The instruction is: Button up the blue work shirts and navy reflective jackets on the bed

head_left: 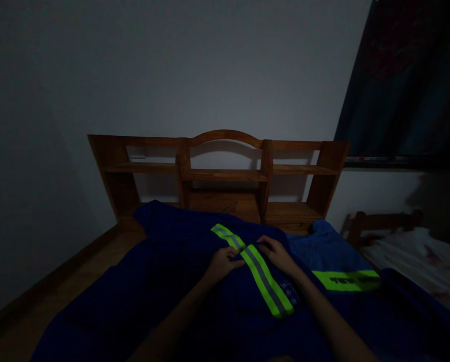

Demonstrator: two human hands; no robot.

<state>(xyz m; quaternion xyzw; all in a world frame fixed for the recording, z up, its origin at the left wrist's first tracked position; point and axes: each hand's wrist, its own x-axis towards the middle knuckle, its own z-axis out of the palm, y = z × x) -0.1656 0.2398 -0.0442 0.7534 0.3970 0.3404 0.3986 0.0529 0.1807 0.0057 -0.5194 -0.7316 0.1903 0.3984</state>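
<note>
A dark blue work garment [164, 281] with yellow-green reflective stripes lies spread on a wooden bed. Both my hands rest on it near one diagonal stripe [264, 279]. My left hand [222, 262] has its fingers curled, pinching the fabric at the stripe's left edge. On the stripe's right side my right hand [277, 254] bends its fingers down and grips the cloth. A second stripe [345, 280] with dark lettering shows on another part of the garment to the right. The room is dim.
A wooden headboard with open shelves [221, 173] stands against the white wall behind the garment. Bare wooden bed boards [78, 266] show at the left. A second bed with pale bedding [417, 256] sits at the right, under a dark curtain [406, 85].
</note>
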